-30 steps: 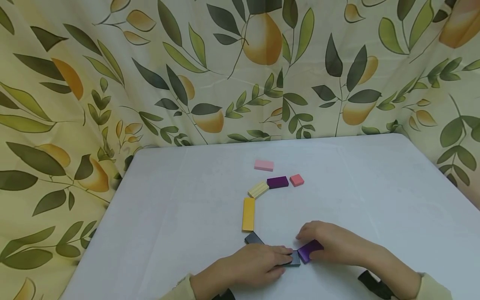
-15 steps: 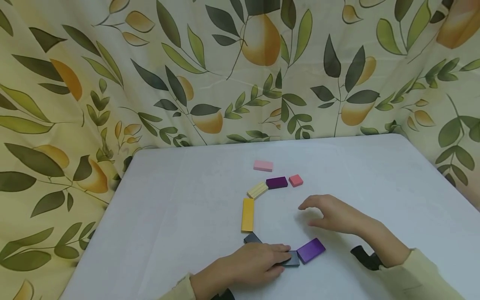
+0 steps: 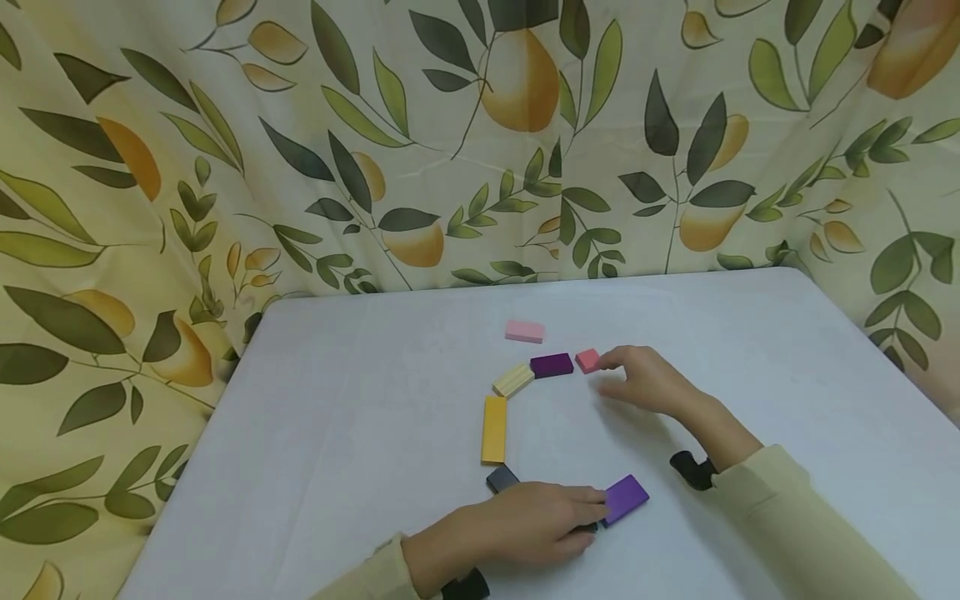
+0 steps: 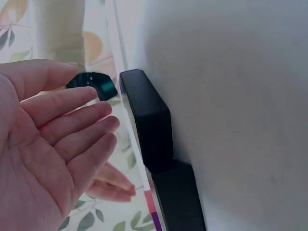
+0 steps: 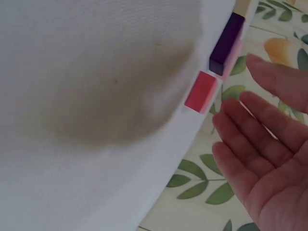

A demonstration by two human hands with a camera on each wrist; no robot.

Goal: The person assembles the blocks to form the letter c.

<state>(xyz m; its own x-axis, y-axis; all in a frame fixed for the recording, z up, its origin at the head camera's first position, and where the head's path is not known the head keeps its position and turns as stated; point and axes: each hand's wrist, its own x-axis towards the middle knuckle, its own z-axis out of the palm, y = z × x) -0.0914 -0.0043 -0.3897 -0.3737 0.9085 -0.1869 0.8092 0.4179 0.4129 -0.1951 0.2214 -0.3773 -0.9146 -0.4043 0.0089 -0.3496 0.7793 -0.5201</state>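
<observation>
My right hand (image 3: 648, 379) hovers with loosely bent fingers beside a small coral-red block (image 3: 587, 360), fingertips right at its right edge. In the right wrist view the fingers stand apart and hold nothing beside the red block (image 5: 201, 91). My left hand (image 3: 536, 521) is stretched palm down over the dark grey blocks, its fingertips overlapping the near end of a purple block (image 3: 626, 500). One dark grey block (image 3: 501, 477) shows behind that hand; another is mostly hidden under it. Two dark blocks (image 4: 151, 113) lie end to end in the left wrist view, beside the straight fingers.
A curve of blocks runs along the white table (image 3: 360, 433): a yellow block (image 3: 493, 431), a pale ridged block (image 3: 513, 381) and a dark purple block (image 3: 552, 365). Behind them lies a pink block (image 3: 525, 331). A fruit-patterned curtain (image 3: 300, 167) hangs behind the table.
My right hand has let go of the purple block and moved away to the far side, up to the coral-red block. My left hand has shifted slightly right, toward the purple block.
</observation>
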